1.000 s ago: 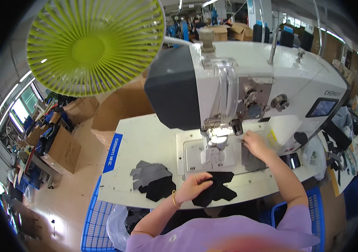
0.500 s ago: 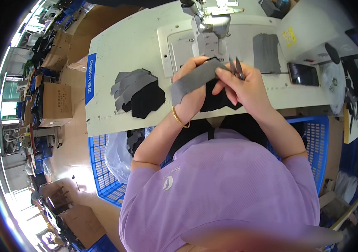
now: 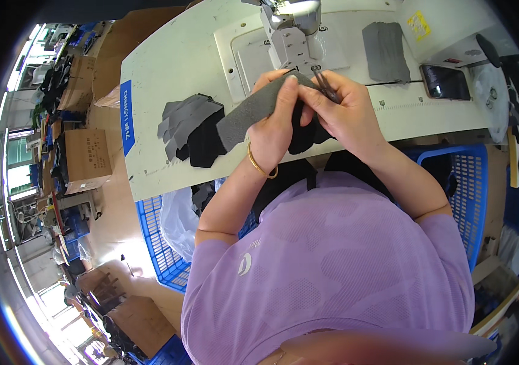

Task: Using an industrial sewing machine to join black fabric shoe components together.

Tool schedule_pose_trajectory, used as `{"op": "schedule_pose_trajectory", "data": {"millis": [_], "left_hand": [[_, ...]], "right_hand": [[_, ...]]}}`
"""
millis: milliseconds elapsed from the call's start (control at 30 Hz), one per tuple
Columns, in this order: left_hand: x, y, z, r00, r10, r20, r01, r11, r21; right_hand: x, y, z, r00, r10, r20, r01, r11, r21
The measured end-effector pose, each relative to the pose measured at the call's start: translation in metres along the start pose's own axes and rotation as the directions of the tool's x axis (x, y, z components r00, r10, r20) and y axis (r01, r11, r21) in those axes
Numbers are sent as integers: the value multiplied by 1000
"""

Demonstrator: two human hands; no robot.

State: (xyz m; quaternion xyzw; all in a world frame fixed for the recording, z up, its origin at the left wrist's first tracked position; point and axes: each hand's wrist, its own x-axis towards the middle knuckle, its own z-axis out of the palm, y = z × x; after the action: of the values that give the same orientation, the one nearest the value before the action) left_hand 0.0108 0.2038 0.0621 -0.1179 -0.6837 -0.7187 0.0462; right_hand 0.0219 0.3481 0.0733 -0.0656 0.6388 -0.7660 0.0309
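Observation:
A grey strip of fabric (image 3: pixel 242 115) is stretched across my left hand (image 3: pixel 275 131), which grips it with the thumb pressed on top. My right hand (image 3: pixel 351 115) pinches the strip's far end close to the left thumb. Small dark thread snips (image 3: pixel 325 85) are also tucked in my right hand, blades pointing up and away. Black fabric (image 3: pixel 303 135) hangs beneath both hands, partly hidden by them. Just beyond the fingers stands the sewing machine (image 3: pixel 287 45). To the left lies a fanned pile of grey pieces (image 3: pixel 183 115) with black pieces (image 3: pixel 203 147) over it.
A stack of grey pieces (image 3: pixel 386 53) and a phone (image 3: pixel 445 83) lie on the right of the white table (image 3: pixel 156 170). Blue plastic baskets stand below its edge, one at left (image 3: pixel 152 228) and one at right (image 3: pixel 477 188). Cardboard boxes (image 3: pixel 86 157) line the left.
Both hands have drawn together at the strip's far end, and the left thumb now presses on top. The strip slants more down to the left. The view has shifted slightly.

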Motion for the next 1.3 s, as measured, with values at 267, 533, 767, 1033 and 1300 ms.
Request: {"op": "schedule_pose_trajectory", "data": {"millis": [267, 533, 767, 1033, 1300], "left_hand": [[9, 2, -7, 995, -91, -45, 85, 989, -119], [9, -2, -6, 993, -114, -32, 108, 983, -146], [9, 3, -5, 983, -168, -72, 148, 964, -220], [13, 1, -6, 984, -131, -122, 115, 985, -128], [13, 1, -7, 989, -97, -112, 80, 986, -145]], "right_hand": [[-1, 2, -4, 988, -73, -137, 56, 991, -123], [-4, -1, -2, 993, -62, -97, 48, 988, -148], [-4, 2, -1, 992, -70, -101, 50, 982, -182], [-1, 6, -6, 998, 20, -65, -13, 995, 94], [-4, 9, -3, 989, -101, -108, 80, 981, -179]]}}
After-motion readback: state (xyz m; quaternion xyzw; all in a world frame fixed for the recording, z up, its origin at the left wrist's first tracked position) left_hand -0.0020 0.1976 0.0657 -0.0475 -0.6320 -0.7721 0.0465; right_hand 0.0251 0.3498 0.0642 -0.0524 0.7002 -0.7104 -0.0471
